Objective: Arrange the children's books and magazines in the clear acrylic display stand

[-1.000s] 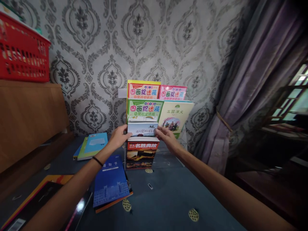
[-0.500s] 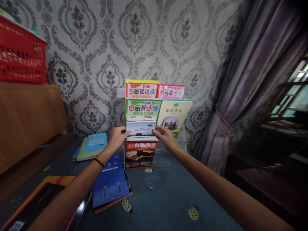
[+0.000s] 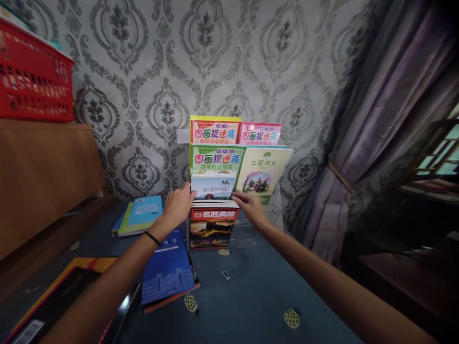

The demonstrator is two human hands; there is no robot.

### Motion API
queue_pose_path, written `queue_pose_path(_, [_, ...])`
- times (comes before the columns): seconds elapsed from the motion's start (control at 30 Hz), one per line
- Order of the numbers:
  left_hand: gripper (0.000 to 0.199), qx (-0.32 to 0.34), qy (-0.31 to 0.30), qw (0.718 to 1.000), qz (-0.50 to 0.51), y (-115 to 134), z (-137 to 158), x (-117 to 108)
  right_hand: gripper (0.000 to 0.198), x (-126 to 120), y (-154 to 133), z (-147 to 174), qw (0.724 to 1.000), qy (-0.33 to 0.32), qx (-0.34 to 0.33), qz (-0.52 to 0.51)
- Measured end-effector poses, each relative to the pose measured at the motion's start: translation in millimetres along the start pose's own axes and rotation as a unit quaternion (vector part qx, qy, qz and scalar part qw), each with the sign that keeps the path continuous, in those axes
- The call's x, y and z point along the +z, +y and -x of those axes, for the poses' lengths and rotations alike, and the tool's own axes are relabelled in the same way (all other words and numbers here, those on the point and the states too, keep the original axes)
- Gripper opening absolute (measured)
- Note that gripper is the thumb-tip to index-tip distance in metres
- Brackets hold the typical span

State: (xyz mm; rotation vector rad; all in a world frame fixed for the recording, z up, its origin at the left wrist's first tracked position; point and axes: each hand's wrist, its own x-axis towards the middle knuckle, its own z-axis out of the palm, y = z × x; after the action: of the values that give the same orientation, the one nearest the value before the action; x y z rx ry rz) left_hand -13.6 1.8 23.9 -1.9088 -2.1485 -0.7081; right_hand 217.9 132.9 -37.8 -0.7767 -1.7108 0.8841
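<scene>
A pale blue book (image 3: 213, 186) with a landscape cover stands upright in a tiered clear rack (image 3: 275, 213). My left hand (image 3: 178, 204) holds it by its left edge, the thumb on the cover and the other fingers partly hidden. At its lower right edge, my right hand (image 3: 251, 207) pinches it between thumb and fingers. Behind it stands a green-topped picture book (image 3: 217, 157). Below and in front is a book with a red title band (image 3: 213, 228). A pale green book (image 3: 263, 174) stands to the right, near my right hand.
A dark blue book (image 3: 168, 274) lies on the dark tablecloth (image 3: 247, 296), left of the rack. Farther left are light blue and green books (image 3: 145, 210) and a black book (image 3: 57, 306). A red basket (image 3: 36, 76) sits on a wooden cabinet (image 3: 46, 177). A curtain (image 3: 333, 143) hangs at right.
The pale blue book sits slightly lower against the green-topped book, and more of its cover title shows. My right hand has slid down its edge. The view has shifted slightly.
</scene>
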Motion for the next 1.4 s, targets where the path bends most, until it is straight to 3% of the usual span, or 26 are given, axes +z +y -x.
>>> queue_pose_path(0.23, [0.039, 0.012, -0.065, 0.995, -0.069, -0.8, -7.8, -9.8, 0.035, 0.1, 0.6, -1.5, 0.999, -0.01, -0.016, 0.037])
queue_pose_path(0.6, [0.042, 0.023, -0.075, 0.995, -0.065, -5.5, -12.4, -10.2, 0.036, -1.3, -4.2, 4.3, 0.999, -0.002, -0.024, 0.037])
queue_pose_path(0.87, [0.037, 0.059, -0.075, 0.995, -0.01, -16.8, -18.6, -13.2, 0.037, -10.9, -26.8, 18.4, 0.996, 0.043, -0.069, 0.032])
queue_pose_path(1.13, [0.034, 0.125, -0.122, 0.98, 0.094, -38.1, -22.5, -26.5, 0.034, -2.6, -43.4, 28.2, 0.976, 0.037, -0.148, 0.154])
queue_pose_path(1.3, [0.028, 0.086, -0.169, 0.972, 0.137, -61.3, -11.1, -38.8, 0.033, -0.4, -42.8, 28.3, 0.975, 0.032, -0.148, 0.161])
queue_pose_path(1.4, [0.025, 0.018, -0.234, 0.966, 0.112, -84.0, 5.0, -28.0, 0.033, 0.3, -42.2, 29.6, 0.974, 0.028, -0.146, 0.169])
